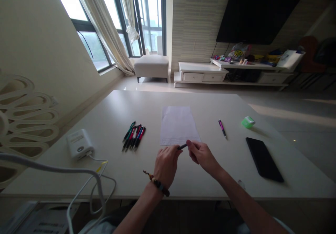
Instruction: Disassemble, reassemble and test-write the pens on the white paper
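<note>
So we've got a plain white table (147, 102) here, with a sheet of paper (177, 123) lying flat, call that the clock's centre. At 9 o'clock there's our bunch of pens (133, 137), then a white box (79, 142) with a cable (97, 159) trailing toward 8. Around 3 we've got a purple pen (222, 129) and a green container (248, 122), with a black phone (264, 159) near 4. We can't make out the small clear thing (240, 184) at 4:30.
</note>
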The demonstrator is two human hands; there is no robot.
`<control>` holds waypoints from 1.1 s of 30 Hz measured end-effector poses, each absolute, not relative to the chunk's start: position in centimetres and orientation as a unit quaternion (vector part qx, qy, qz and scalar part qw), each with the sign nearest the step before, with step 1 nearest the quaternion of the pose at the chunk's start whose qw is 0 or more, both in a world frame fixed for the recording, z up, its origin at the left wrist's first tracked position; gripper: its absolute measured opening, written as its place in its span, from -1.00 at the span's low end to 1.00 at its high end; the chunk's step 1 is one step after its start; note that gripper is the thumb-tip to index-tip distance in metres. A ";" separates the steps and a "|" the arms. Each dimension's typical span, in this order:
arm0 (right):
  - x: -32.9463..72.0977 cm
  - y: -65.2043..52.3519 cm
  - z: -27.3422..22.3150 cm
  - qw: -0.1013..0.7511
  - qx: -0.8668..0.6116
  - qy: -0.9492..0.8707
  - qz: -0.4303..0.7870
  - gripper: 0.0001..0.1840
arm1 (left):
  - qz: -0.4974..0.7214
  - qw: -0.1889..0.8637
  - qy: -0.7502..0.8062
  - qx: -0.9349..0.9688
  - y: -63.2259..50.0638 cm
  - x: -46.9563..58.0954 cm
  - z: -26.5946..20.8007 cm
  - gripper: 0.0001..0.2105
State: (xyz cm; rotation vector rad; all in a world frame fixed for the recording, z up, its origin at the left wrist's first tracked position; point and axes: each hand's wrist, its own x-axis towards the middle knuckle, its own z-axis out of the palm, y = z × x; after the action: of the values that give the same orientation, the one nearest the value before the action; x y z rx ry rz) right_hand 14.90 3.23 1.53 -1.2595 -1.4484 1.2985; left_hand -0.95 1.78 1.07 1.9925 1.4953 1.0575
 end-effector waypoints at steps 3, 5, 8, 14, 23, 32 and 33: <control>15.0 3.0 2.5 0.414 -0.487 -0.626 0.446 -0.74 | 0.505 0.474 0.532 0.488 2.7 -0.8 1.4 -0.76; 14.7 2.7 2.7 0.404 -0.475 -0.669 0.404 -0.70 | 0.556 0.608 0.463 0.327 3.3 -0.8 1.7 -0.73; 13.7 2.1 2.2 0.408 -0.432 -0.701 0.395 -0.54 | 0.559 0.711 0.372 0.208 3.4 -0.5 1.8 -0.74; 13.0 2.4 3.1 0.517 -0.445 -0.653 0.329 -0.85 | 0.490 0.768 0.351 0.218 2.3 1.7 1.2 -0.67; 20.0 7.4 5.1 0.682 -0.284 -0.154 0.657 -0.82 | 0.205 0.806 0.380 0.404 -0.7 4.5 -0.7 -0.62; 21.8 6.4 5.9 0.626 -0.132 -0.137 0.756 -0.62 | 0.185 0.784 0.373 0.460 -0.6 4.4 -1.4 -0.61; 21.8 6.4 5.9 0.622 -0.130 -0.137 0.760 -0.62 | 0.184 0.785 0.372 0.460 -0.6 4.5 -1.4 -0.62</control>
State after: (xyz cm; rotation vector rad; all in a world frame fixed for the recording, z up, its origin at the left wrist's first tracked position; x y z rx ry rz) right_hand 21.81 6.43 5.93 -0.2995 -0.3158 1.7448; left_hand 4.46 -0.58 -1.44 0.9928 0.8030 0.3972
